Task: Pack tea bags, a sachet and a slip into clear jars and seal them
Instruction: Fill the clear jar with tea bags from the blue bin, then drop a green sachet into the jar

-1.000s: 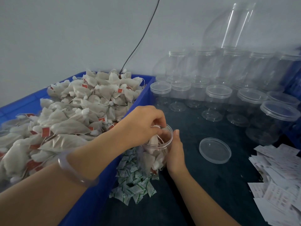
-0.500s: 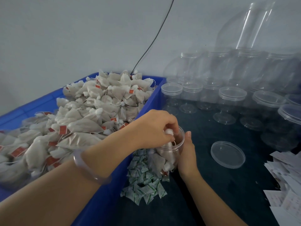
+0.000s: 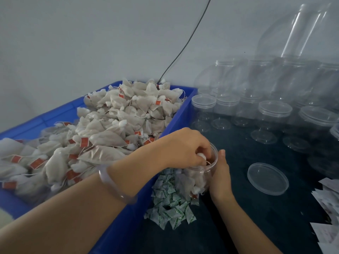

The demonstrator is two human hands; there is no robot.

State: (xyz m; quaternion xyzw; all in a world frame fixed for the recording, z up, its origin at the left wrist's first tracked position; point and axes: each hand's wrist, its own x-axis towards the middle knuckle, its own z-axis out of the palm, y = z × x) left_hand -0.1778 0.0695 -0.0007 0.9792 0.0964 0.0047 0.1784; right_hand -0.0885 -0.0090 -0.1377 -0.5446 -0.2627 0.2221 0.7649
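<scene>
A clear jar (image 3: 203, 177) stands on the dark table beside the blue crate, partly filled with white tea bags. My right hand (image 3: 220, 177) grips its right side. My left hand (image 3: 185, 147) is over the jar's mouth, fingers curled down inside, pinching a tea bag (image 3: 200, 156). The blue crate (image 3: 180, 114) on the left holds a heap of tea bags (image 3: 110, 125) with red tags. A pile of small green-and-white sachets (image 3: 171, 204) lies in front of the jar. A loose clear lid (image 3: 267, 178) lies to the right. White paper slips (image 3: 328, 213) lie at the right edge.
Several empty clear jars (image 3: 274, 114), some lidded, stand in rows at the back right, with bigger clear jars behind them against the wall. A black cable (image 3: 185, 46) runs up the wall. A clear bangle (image 3: 117, 186) sits on my left wrist.
The view has shifted, so everything sits further right in frame. My left hand stays at the jar's mouth, fingers pushing a tea bag further in. My right hand keeps holding the jar.
</scene>
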